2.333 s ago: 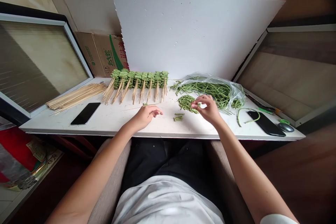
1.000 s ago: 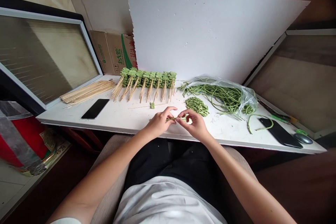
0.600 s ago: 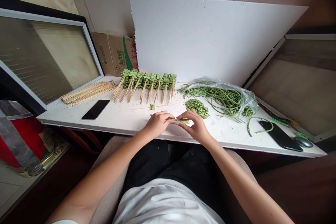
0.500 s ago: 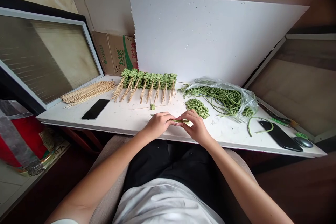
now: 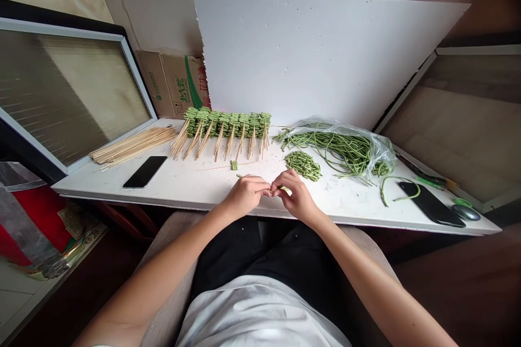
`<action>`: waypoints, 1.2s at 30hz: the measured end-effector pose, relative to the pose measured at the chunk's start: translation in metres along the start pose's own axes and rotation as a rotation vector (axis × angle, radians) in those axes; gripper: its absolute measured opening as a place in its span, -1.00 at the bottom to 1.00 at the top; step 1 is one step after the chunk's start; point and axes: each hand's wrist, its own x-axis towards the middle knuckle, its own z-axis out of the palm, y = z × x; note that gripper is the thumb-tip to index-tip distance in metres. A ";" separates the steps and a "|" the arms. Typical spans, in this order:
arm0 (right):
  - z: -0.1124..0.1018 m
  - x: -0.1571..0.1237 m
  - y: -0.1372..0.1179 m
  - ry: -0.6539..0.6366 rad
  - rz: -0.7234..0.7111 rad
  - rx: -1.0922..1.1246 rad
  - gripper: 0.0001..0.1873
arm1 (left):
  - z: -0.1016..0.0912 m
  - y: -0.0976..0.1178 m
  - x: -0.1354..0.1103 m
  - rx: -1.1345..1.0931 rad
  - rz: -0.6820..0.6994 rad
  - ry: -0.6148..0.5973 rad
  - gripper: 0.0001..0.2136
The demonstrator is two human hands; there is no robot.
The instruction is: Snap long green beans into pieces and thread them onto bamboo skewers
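My left hand (image 5: 245,195) and my right hand (image 5: 293,192) meet fingertip to fingertip above the front edge of the table. Both are pinched closed on a green bean piece (image 5: 286,190), mostly hidden by the fingers; its pale green end shows under the right hand. Beyond the right hand lies a pile of cut bean pieces (image 5: 303,166). A short bundle of bean pieces (image 5: 234,165) lies past the left hand, by a thin skewer (image 5: 215,167). Farther back, finished bean skewers (image 5: 228,123) are stacked in a row, sticks toward me.
Loose bamboo skewers (image 5: 132,145) and a phone (image 5: 145,172) lie at left. Long beans in a clear plastic bag (image 5: 350,149) are at right, near a single bean (image 5: 385,190), another phone (image 5: 433,206) and scissors (image 5: 431,178). A white foam board (image 5: 325,59) stands behind.
The bean piece that stretched between my hands is now mostly covered by my fingers. My hands stay close together, and the whole view has shifted slightly.
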 end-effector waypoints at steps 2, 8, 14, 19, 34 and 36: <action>0.002 -0.001 0.001 -0.015 0.035 0.062 -0.83 | 0.000 -0.002 0.000 -0.067 -0.008 -0.005 -0.70; 0.002 -0.003 0.011 -0.087 0.124 0.174 -0.80 | 0.000 -0.005 -0.001 -0.220 -0.116 -0.071 -0.71; -0.007 0.000 0.011 -0.177 0.157 0.206 -0.75 | 0.003 0.000 -0.001 -0.358 -0.208 -0.147 -0.70; -0.029 0.007 0.014 -0.273 0.128 0.204 -0.65 | -0.006 -0.008 -0.001 -0.388 -0.278 -0.182 -0.72; -0.019 -0.013 0.080 0.016 0.218 -0.289 -0.59 | -0.009 -0.032 -0.004 -0.169 -0.337 -0.157 -0.76; -0.023 -0.011 0.077 0.037 0.221 -0.298 -0.57 | -0.009 -0.033 -0.005 -0.160 -0.327 -0.151 -0.75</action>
